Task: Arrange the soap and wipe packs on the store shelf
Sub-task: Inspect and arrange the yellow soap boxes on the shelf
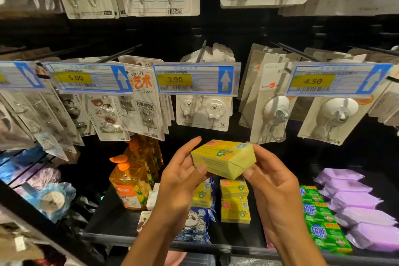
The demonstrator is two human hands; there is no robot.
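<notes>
Pinching the small yellow cardboard soap box (223, 159) at opposite ends, left hand (181, 176) and right hand (273, 188) hold something probably light, rigid, crushable at corners.

The yellow soap box (223, 159) is smooth printed card. The purple wipe packs (356, 201) are soft, crinkled plastic film. The green soap packs (323, 222) look glossy. The orange bottle (127, 183) is clear shiny plastic; the shelf (112, 222), dark and matt.
</notes>
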